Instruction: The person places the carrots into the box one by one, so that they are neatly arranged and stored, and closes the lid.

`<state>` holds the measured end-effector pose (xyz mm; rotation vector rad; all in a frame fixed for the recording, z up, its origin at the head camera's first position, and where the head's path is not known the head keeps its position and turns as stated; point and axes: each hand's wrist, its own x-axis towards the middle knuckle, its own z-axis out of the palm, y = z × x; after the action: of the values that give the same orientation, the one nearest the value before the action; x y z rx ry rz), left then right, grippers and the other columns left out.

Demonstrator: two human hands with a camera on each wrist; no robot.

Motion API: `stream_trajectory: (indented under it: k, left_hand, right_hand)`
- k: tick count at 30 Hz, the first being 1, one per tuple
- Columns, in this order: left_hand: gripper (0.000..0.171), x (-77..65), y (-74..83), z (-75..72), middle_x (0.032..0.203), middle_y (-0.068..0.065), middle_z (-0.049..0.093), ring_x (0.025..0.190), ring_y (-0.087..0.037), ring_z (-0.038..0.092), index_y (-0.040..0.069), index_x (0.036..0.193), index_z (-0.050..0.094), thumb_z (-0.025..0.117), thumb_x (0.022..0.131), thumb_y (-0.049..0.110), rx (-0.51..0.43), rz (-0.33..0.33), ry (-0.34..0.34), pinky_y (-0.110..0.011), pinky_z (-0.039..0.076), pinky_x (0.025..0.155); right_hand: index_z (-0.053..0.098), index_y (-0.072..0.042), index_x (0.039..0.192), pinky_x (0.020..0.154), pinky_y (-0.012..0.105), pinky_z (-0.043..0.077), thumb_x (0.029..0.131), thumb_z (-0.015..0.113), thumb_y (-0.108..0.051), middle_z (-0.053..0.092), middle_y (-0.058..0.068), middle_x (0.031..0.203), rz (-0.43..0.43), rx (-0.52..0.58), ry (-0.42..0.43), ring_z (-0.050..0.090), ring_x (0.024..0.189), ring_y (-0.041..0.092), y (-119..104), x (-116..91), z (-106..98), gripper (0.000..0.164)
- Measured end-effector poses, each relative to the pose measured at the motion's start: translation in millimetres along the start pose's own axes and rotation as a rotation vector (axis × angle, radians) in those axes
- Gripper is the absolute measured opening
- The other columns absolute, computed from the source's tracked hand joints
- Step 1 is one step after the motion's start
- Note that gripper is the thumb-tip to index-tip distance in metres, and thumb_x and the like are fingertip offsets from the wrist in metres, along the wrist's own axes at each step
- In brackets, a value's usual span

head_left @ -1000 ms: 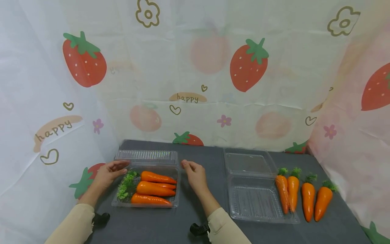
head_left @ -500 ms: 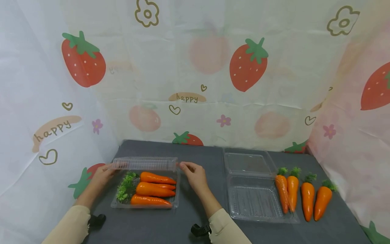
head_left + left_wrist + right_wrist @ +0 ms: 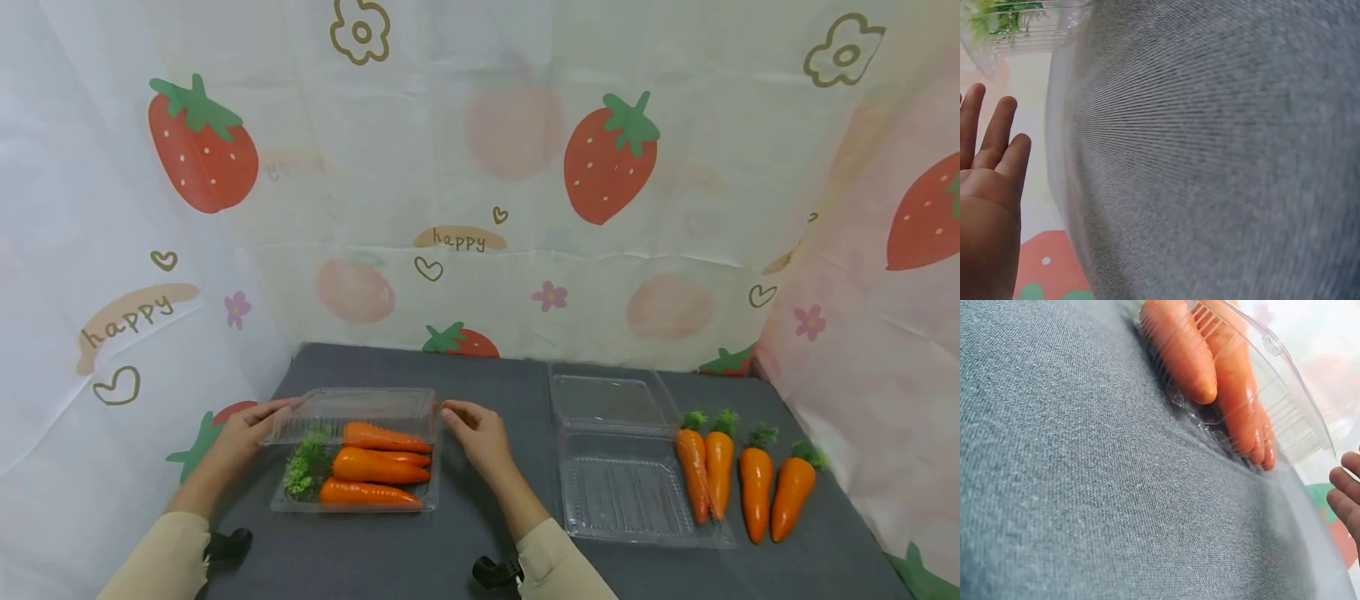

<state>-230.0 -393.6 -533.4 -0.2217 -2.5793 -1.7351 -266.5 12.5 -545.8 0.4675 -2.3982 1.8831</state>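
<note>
A clear plastic clamshell box [image 3: 352,506] holds several orange carrots [image 3: 381,465] with green tops [image 3: 302,468] to the left. Its hinged lid [image 3: 367,404] is tilted forward over the back of the carrots. My left hand [image 3: 246,435] touches the lid's left side; in the left wrist view its visible fingers [image 3: 999,128] are straight, the thumb hidden. My right hand [image 3: 483,440] has thumb and forefinger close together at the lid's right edge, seemingly pinching it. In the right wrist view several other fingers [image 3: 1342,503] show beside the lid's corner.
A second clear clamshell box [image 3: 630,500] stands to the right with its lid [image 3: 603,402] laid back. Several more carrots [image 3: 757,487] lie along its right side, partly behind its clear wall. A printed curtain [image 3: 487,283] encloses the dark grey tabletop [image 3: 352,567].
The lid on the left box has swung forward from leaning back to hanging over the carrots. My left hand has moved slightly left and reached its edge; my right hand has barely moved.
</note>
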Motion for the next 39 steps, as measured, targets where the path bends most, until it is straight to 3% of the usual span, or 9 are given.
stream_trajectory:
  k: [1, 5, 8, 10, 12, 15, 21, 29, 39]
  left_hand:
    - [0.041, -0.7, 0.8, -0.2, 0.119, 0.035, 0.060, 0.106, 0.011, 0.055, 0.002, 0.143, 0.059, 0.051, 0.109, 0.024, 0.026, 0.016, -0.006, -0.015, 0.051, 0.083]
    - [0.042, -2.5, 2.8, -0.2, 0.114, 0.032, 0.066, 0.067, 0.008, 0.049, -0.005, 0.142, 0.057, 0.051, 0.109, 0.021, 0.023, 0.069, -0.038, -0.023, 0.046, 0.056]
    - [0.042, -5.4, 2.4, -1.9, 0.116, 0.031, 0.065, 0.067, 0.006, 0.047, -0.005, 0.143, 0.056, 0.051, 0.109, 0.020, 0.011, 0.067, -0.070, -0.025, 0.044, 0.055]
    - [0.043, -8.2, 1.8, -3.6, 0.124, 0.033, 0.060, 0.087, 0.012, 0.054, -0.004, 0.145, 0.054, 0.050, 0.110, 0.020, 0.003, 0.048, -0.089, -0.017, 0.048, 0.067]
    - [0.045, -11.4, 1.6, -5.3, 0.127, 0.032, 0.056, 0.110, 0.015, 0.051, -0.005, 0.147, 0.051, 0.049, 0.110, 0.019, 0.004, 0.036, -0.115, -0.011, 0.048, 0.086]
    - [0.046, -15.4, 3.5, -6.7, 0.130, 0.031, 0.055, 0.118, 0.015, 0.051, -0.004, 0.150, 0.047, 0.048, 0.110, 0.019, -0.009, 0.023, -0.155, -0.009, 0.046, 0.093]
    - [0.047, -24.8, 10.5, -7.6, 0.138, 0.022, 0.058, 0.120, 0.016, 0.049, -0.002, 0.151, 0.048, 0.051, 0.109, 0.018, 0.028, 0.033, -0.180, -0.011, 0.045, 0.094]
    - [0.051, -37.8, 13.2, -4.7, 0.150, -0.020, 0.054, 0.118, 0.016, 0.051, 0.001, 0.151, 0.049, 0.058, 0.106, 0.023, 0.114, -0.022, -0.191, -0.016, 0.050, 0.091]
    - [0.055, -51.9, 20.3, -1.0, 0.153, -0.030, 0.044, 0.120, 0.018, 0.047, -0.002, 0.153, 0.045, 0.059, 0.105, 0.022, 0.109, -0.035, -0.231, -0.016, 0.051, 0.091]
  right_hand:
    - [0.074, -0.013, 0.127, 0.094, 0.035, 0.057, 0.099, 0.068, -0.041, 0.074, 0.000, 0.123, 0.005, -0.001, -0.001, 0.068, 0.113, 0.018, 0.0, -0.3, -0.3, 0.040]
    - [0.074, -0.014, 0.126, 0.096, 0.035, 0.057, 0.098, 0.070, -0.037, 0.074, 0.001, 0.123, 0.019, -0.001, -0.006, 0.068, 0.114, 0.019, -1.8, -2.1, -1.6, 0.036]
    - [0.073, -0.011, 0.127, 0.097, 0.037, 0.057, 0.098, 0.070, -0.035, 0.074, 0.002, 0.124, 0.020, -0.002, -0.020, 0.068, 0.115, 0.021, -3.8, -4.4, -2.3, 0.038]
    - [0.072, -0.009, 0.129, 0.097, 0.039, 0.057, 0.099, 0.069, -0.035, 0.074, 0.004, 0.124, 0.013, -0.010, -0.034, 0.068, 0.115, 0.022, -5.2, -6.3, -2.8, 0.039]
    - [0.071, -0.009, 0.130, 0.097, 0.039, 0.057, 0.100, 0.068, -0.035, 0.074, 0.004, 0.124, 0.014, -0.021, -0.050, 0.068, 0.115, 0.023, -6.5, -8.6, -3.3, 0.040]
    - [0.069, -0.010, 0.133, 0.098, 0.040, 0.056, 0.101, 0.066, -0.035, 0.073, 0.004, 0.127, 0.022, -0.036, -0.070, 0.068, 0.116, 0.023, -8.2, -12.1, -3.9, 0.041]
    - [0.066, -0.008, 0.138, 0.103, 0.046, 0.054, 0.102, 0.066, -0.032, 0.067, 0.007, 0.137, 0.023, -0.050, -0.109, 0.065, 0.123, 0.028, -15.3, -19.6, -5.1, 0.043]
    - [0.058, -0.005, 0.144, 0.113, 0.042, 0.045, 0.102, 0.065, -0.028, 0.050, 0.012, 0.155, -0.027, -0.140, -0.208, 0.049, 0.142, 0.029, -22.1, -29.4, -4.7, 0.048]
    - [0.051, -0.008, 0.151, 0.114, 0.045, 0.044, 0.103, 0.063, -0.032, 0.042, 0.011, 0.161, -0.032, -0.235, -0.276, 0.042, 0.147, 0.029, -25.5, -38.5, -10.2, 0.055]
